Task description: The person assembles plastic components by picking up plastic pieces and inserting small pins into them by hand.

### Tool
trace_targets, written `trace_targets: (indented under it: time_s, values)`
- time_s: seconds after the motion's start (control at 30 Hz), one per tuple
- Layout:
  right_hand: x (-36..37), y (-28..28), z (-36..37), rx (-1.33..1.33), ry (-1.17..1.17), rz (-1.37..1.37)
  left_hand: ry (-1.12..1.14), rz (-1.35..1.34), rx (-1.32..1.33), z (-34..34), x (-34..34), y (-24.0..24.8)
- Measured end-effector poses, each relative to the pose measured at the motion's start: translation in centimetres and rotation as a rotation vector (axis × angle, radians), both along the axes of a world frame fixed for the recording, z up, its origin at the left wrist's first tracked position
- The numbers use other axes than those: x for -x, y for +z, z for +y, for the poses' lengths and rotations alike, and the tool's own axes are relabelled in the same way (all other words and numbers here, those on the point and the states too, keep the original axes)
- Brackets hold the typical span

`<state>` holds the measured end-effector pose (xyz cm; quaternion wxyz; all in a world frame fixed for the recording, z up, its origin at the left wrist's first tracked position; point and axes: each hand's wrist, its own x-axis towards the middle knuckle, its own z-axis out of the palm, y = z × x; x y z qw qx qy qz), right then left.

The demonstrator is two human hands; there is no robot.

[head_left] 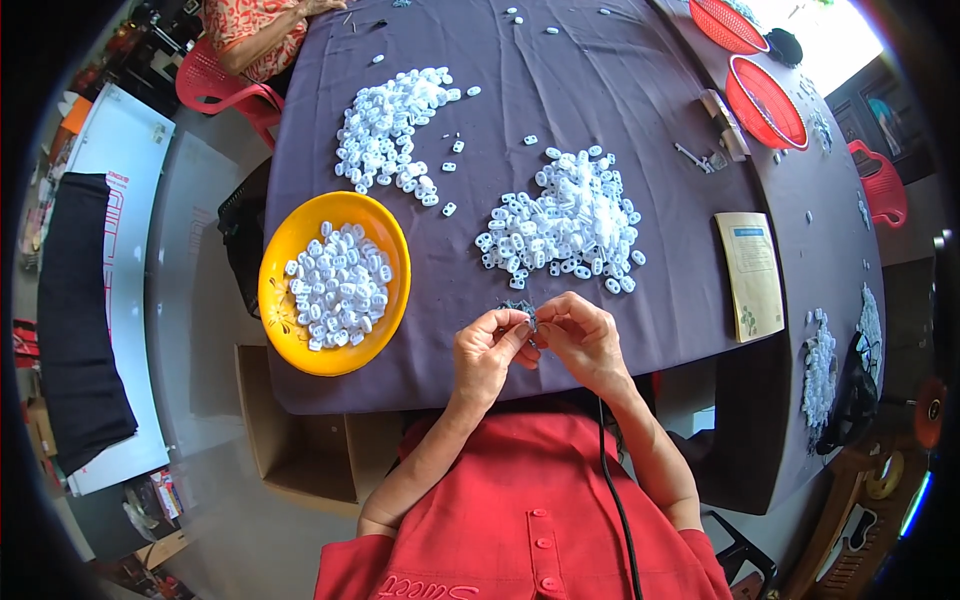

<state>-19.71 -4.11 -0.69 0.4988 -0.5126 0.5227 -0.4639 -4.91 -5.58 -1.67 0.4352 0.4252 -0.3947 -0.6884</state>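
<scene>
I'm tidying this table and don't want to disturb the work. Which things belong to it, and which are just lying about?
In use: small dark piece pinched by left hand and right hand; near white pile; far white pile; yellow bowl.

Lying about: booklet; red baskets; cardboard box.

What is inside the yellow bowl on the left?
The yellow bowl holds a heap of small white plastic pieces, covering its middle. Its orange-yellow rim stays bare. Whatever lies beneath the heap cannot be seen.

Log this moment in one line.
left hand + right hand: pinch small dark part | table edge | yellow bowl left | white pile ahead
</scene>
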Motion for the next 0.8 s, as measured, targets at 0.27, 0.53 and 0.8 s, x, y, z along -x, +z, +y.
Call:
trace_targets:
  time_s: [0.27, 0.53, 0.8]
  values:
    - [-0.28, 0.53, -0.18, 0.075, -0.006, 0.109, -0.021, -0.046, 0.025, 0.02, 0.01, 0.07]
    - [0.03, 0.25, -0.22, 0.097, 0.051, 0.132, -0.034, -0.071, 0.024, -0.06, -0.08, 0.43]
    - [-0.10, -0.12, 0.22, 0.038, 0.024, 0.039, -0.036, -0.098, 0.034, -0.12, -0.18, 0.77]
